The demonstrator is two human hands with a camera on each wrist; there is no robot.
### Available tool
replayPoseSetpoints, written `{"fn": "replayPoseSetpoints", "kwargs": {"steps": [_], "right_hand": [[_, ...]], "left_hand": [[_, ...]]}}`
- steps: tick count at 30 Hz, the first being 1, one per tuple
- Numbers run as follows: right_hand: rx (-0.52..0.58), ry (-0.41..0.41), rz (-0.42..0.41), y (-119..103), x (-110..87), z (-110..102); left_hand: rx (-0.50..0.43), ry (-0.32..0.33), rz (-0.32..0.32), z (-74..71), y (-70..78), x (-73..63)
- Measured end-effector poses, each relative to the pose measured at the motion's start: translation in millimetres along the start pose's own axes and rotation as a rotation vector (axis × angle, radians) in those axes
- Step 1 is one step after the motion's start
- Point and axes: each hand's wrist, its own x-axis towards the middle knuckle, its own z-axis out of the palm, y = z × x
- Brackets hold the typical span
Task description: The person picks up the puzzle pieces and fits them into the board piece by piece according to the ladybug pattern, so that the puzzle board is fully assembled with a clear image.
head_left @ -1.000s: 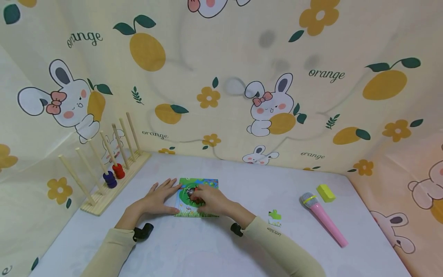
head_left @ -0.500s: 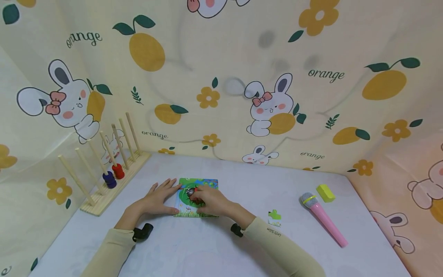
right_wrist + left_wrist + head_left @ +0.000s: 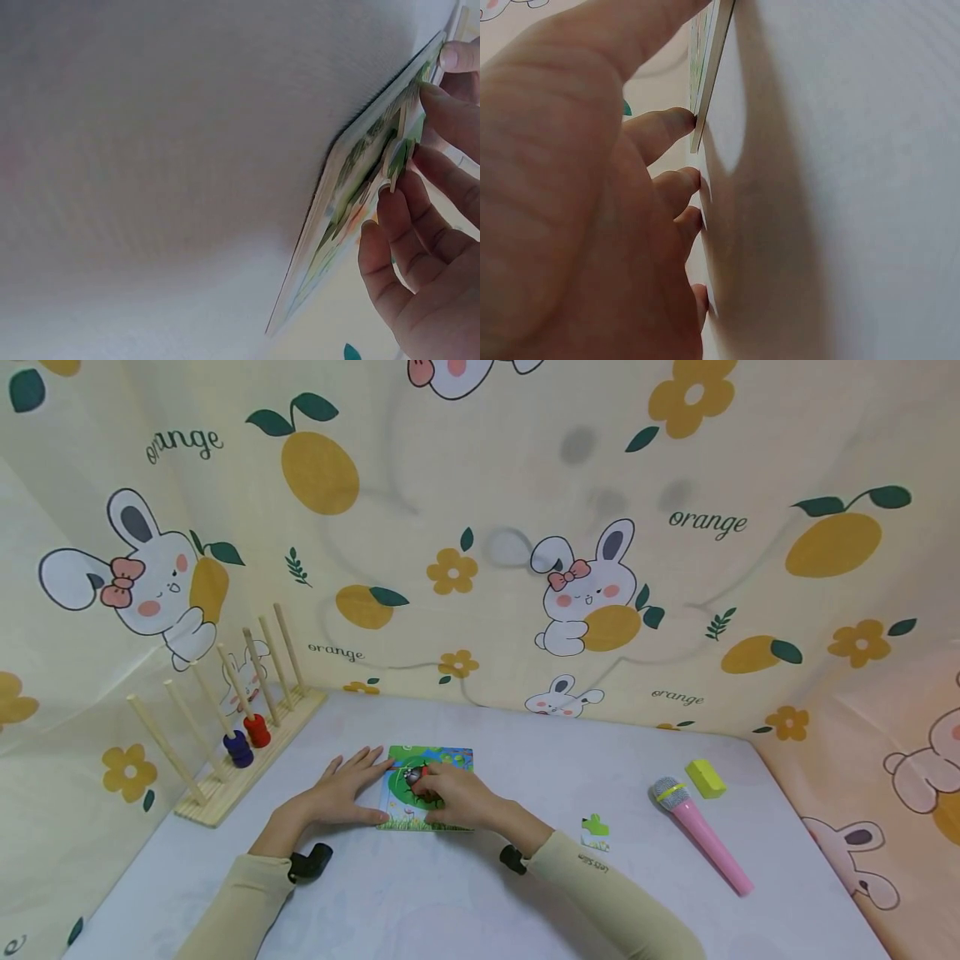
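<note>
A jigsaw puzzle board [image 3: 405,820] lies on the table, showing a ladybug [image 3: 414,777] on a green leaf above a strip of grass. My left hand [image 3: 341,793] is spread flat at its left side; thumb and index fingertip touch the board's edge, also seen in the left wrist view. Over the board, my right hand [image 3: 461,795] pinches a small green puzzle piece [image 3: 401,159], which stands tilted from the picture in the right wrist view. In the head view that hand hides the board's right part. One loose puzzle piece [image 3: 596,832], green and white, lies right of the board.
At the left stands a wooden peg rack [image 3: 198,812] with blue rings [image 3: 238,750] and red rings [image 3: 257,732]. A pink microphone [image 3: 708,843] and a yellow-green block [image 3: 706,778] lie at the right. Patterned cloth [image 3: 480,527] encloses the back and sides.
</note>
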Motion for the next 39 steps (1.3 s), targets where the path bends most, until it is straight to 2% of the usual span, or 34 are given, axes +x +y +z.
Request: {"fn": "replayPoseSetpoints", "kwargs": {"steps": [15,39], "right_hand": [[-0.018,0.002,-0.011,1.0,0.4,0.9],[-0.059,0.022,-0.034,-0.9,0.5,1.5]], "left_hand": [[0.007,0.001,-0.001,-1.6,2.9,-0.7],[0.014,-0.002,-0.005,0.5,-0.8,1.0]]}}
